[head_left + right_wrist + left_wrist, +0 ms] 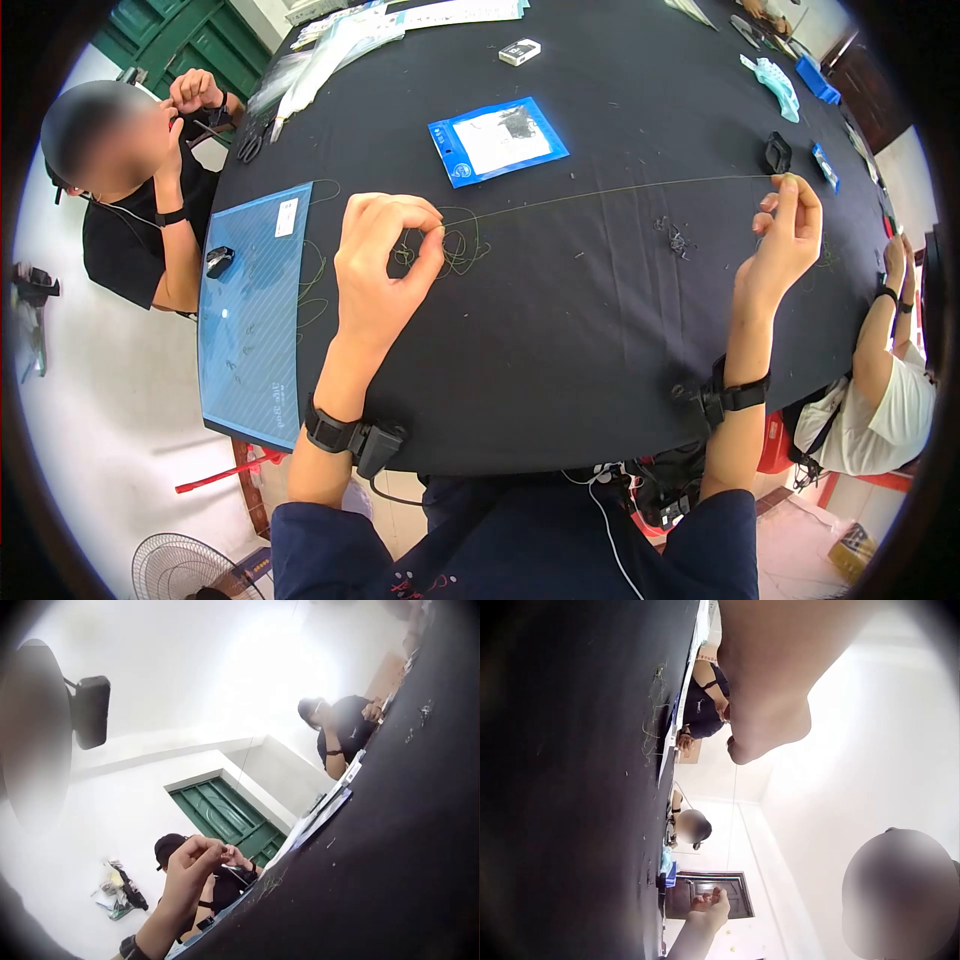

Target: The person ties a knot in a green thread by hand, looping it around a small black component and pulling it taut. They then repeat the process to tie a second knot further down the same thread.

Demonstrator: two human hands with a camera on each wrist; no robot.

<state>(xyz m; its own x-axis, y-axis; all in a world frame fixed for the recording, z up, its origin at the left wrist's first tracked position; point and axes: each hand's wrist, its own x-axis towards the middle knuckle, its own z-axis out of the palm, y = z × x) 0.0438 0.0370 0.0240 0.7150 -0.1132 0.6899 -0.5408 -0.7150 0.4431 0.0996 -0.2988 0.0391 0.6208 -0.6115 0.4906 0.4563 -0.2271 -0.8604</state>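
Pinched closed at the fingertips, the left hand [378, 262] and the right hand [782, 240] hold between them one thin greenish thread [610, 190], which is stretched nearly straight above the black table [520, 380]. Loose loops [460, 250] of similar thread lie near the left hand; farther away is a blue-edged packet [498, 141] and, beyond it, a small white box [519, 52]

Table [540, 380]: dark-covered, beneath left hand [383, 262] and right hand [783, 240]
Blue folder [250, 365]: left of the left hand
Tangled thread [462, 250]: beside the left fingertips
Blue-and-white packet [498, 142]: beyond and between the hands
Dark scraps [678, 240]: left of the right hand
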